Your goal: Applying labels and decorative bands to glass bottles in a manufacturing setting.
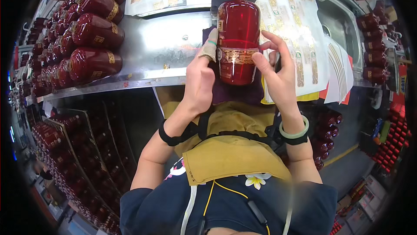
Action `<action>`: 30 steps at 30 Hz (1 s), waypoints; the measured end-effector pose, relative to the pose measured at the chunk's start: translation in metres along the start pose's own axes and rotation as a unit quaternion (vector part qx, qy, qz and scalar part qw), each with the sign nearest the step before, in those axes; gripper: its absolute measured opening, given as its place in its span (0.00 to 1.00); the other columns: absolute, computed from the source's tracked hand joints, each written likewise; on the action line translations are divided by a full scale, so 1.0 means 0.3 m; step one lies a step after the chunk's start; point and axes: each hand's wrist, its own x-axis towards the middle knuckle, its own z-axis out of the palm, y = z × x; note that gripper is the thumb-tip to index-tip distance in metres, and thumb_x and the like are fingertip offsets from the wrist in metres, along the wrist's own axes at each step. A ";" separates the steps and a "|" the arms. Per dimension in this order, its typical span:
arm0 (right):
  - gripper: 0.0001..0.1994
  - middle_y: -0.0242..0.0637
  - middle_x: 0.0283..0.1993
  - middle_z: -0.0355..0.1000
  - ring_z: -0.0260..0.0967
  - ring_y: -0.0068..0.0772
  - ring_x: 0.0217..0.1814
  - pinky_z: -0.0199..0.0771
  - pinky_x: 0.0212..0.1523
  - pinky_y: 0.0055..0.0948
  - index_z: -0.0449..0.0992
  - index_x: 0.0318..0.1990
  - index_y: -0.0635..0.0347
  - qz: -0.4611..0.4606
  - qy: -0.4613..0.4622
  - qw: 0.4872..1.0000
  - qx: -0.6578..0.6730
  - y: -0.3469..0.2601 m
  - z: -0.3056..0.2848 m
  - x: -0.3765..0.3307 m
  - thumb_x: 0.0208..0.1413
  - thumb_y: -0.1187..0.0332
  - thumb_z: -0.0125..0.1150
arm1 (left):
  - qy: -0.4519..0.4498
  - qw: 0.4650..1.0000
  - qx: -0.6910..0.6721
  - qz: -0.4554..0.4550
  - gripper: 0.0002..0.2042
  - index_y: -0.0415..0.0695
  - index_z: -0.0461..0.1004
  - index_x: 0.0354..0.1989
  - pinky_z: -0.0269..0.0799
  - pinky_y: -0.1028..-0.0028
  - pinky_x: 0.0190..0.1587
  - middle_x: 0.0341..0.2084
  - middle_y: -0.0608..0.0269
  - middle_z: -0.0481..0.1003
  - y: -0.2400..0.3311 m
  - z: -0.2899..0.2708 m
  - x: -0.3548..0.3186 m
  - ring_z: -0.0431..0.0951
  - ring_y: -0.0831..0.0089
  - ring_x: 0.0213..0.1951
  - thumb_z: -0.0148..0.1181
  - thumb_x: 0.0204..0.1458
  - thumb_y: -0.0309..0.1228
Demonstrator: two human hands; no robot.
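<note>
A glossy red glass bottle [239,26] lies on a dark purple cloth [259,91], its bare threaded neck pointing away from me. Around its lower body runs a gold patterned label band [236,56]. My left hand [201,76] is closed against the bottle's left side; a fabric cover with a green band wraps one finger. On the other side, my right hand [279,67] has its thumb at the right end of the band and its fingers bent beside the glass. Part of the fingers of both hands is hidden.
Rows of red bottles [96,35] stand at the left. Sheets of gold labels [299,31] cover the right side of the metal table [152,48]. A steel sink [336,18] with a pale faucet lies beyond them. Racks of bottles [74,135] fill the lower left.
</note>
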 end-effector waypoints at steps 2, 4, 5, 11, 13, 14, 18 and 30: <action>0.28 0.27 0.40 0.69 0.64 0.19 0.40 0.66 0.46 0.21 0.72 0.65 0.61 0.112 0.006 0.982 0.149 0.029 0.016 -0.008 0.60 0.63 0.71 | 0.001 0.998 -0.034 -0.047 0.44 0.24 0.63 0.66 0.60 0.60 0.68 0.64 0.39 0.68 -0.004 0.009 0.007 0.67 0.52 0.65 0.42 0.65 0.62; 0.30 0.23 0.38 0.66 0.61 0.13 0.37 0.64 0.43 0.17 0.69 0.68 0.61 0.124 0.000 0.980 0.153 0.054 0.028 -0.008 0.61 0.61 0.71 | 0.009 0.985 -0.106 -0.133 0.28 0.27 0.68 0.62 0.67 0.68 0.62 0.56 0.52 0.76 -0.001 0.017 0.017 0.74 0.69 0.57 0.44 0.73 0.46; 0.30 0.23 0.37 0.66 0.61 0.13 0.37 0.64 0.42 0.17 0.69 0.68 0.62 0.122 -0.005 0.981 0.148 0.052 0.035 -0.008 0.61 0.61 0.71 | 0.012 0.984 -0.105 -0.146 0.22 0.28 0.70 0.59 0.70 0.73 0.58 0.50 0.61 0.77 0.007 0.022 0.021 0.74 0.79 0.50 0.48 0.73 0.39; 0.26 0.29 0.42 0.67 0.62 0.18 0.42 0.65 0.48 0.22 0.65 0.66 0.66 0.129 0.024 0.978 0.159 0.041 -0.008 -0.031 0.66 0.64 0.64 | 0.022 0.983 -0.152 -0.099 0.28 0.29 0.57 0.72 0.63 0.70 0.67 0.63 0.53 0.69 0.033 0.042 0.038 0.69 0.71 0.62 0.48 0.73 0.39; 0.16 0.35 0.49 0.67 0.64 0.25 0.53 0.64 0.59 0.28 0.64 0.60 0.66 0.129 0.039 0.978 0.157 0.053 -0.035 -0.054 0.69 0.71 0.56 | 0.000 0.984 -0.150 -0.097 0.29 0.30 0.54 0.73 0.61 0.69 0.68 0.66 0.52 0.67 0.036 0.028 0.036 0.67 0.70 0.65 0.47 0.73 0.38; 0.16 0.35 0.49 0.67 0.64 0.25 0.53 0.64 0.59 0.28 0.64 0.60 0.66 0.130 0.042 0.978 0.156 0.066 -0.035 -0.062 0.69 0.71 0.56 | -0.019 0.985 -0.147 -0.094 0.30 0.30 0.50 0.75 0.59 0.68 0.70 0.68 0.51 0.64 0.036 0.025 0.036 0.65 0.69 0.67 0.47 0.73 0.38; 0.12 0.37 0.49 0.67 0.64 0.29 0.56 0.63 0.63 0.30 0.66 0.55 0.65 0.090 0.016 0.994 0.063 0.087 -0.024 -0.082 0.68 0.73 0.55 | -0.024 0.978 -0.171 -0.115 0.29 0.30 0.51 0.75 0.59 0.67 0.70 0.68 0.51 0.66 0.008 0.017 0.035 0.66 0.69 0.67 0.44 0.74 0.37; 0.09 0.28 0.39 0.67 0.60 0.17 0.41 0.64 0.45 0.21 0.70 0.46 0.63 0.121 0.024 0.977 0.176 0.082 0.010 -0.051 0.69 0.66 0.61 | 0.035 0.989 -0.077 -0.120 0.18 0.30 0.70 0.56 0.70 0.78 0.48 0.44 0.63 0.77 0.060 0.039 0.015 0.72 0.82 0.44 0.49 0.73 0.36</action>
